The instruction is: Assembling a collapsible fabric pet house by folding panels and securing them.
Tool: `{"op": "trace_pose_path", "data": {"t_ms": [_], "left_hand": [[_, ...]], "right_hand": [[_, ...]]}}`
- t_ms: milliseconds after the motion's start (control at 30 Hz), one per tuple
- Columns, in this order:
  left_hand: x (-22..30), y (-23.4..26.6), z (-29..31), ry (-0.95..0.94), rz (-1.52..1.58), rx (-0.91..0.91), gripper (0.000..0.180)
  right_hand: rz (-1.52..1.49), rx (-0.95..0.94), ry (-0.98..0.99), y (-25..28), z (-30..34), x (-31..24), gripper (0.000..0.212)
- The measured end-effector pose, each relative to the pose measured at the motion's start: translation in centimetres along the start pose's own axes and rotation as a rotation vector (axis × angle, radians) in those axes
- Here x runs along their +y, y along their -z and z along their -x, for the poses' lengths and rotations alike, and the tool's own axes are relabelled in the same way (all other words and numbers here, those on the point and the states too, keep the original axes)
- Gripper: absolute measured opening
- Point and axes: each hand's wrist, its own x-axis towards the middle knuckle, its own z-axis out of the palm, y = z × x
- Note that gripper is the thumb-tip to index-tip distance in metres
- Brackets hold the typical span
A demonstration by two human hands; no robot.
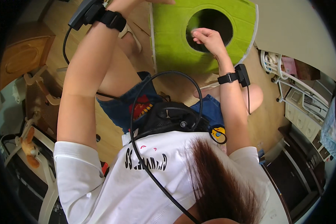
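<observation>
A lime-green, soft-looking box (171, 44) with pale edging stands in front of me, and a round dark opening (222, 26) is cut in the side I see. My right hand (211, 40) is before that opening, thumb and fingers pressed together in a pinch. Something pale and blurred shows at the fingertips, too small to name. Along the top edge of the picture, only a stretched-out digit and a bit of my left hand (161, 1) show, by the box's upper part. The other fingers are cut off, and whatever they touch is hidden.
Black wrist straps with devices (114, 20) sit on both arms. A black cable (138, 149) loops across my lap. Left are a wooden cabinet (20, 56) and a chair (44, 194) with an orange plush toy (29, 147). Right stands a white wheeled rack (287, 86).
</observation>
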Motion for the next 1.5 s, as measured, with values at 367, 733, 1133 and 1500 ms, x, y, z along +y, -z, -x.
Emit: {"op": "trace_pose_path", "data": {"t_ms": [367,733,1133,1500], "left_hand": [[-0.9,-0.4,-0.5,-0.028,-0.032,0.071,0.051],[-1.1,-1.0,-1.0,-0.029,-0.007,0.083,0.051],[-1.1,-1.0,-0.8,-0.052,0.046,0.119,0.052],[-0.8,-0.8,-0.9,-0.067,0.043,0.122,0.055]], "right_hand": [[-0.039,0.066,-0.023,0.7,-0.3,0.1,0.019],[-0.385,0.207,0.01,-2.3,-0.6,0.1,0.015],[0.035,0.001,-0.036,0.4,-0.6,-0.2,0.022],[0.092,0.007,0.042,0.9,-0.4,0.8,0.021]]}}
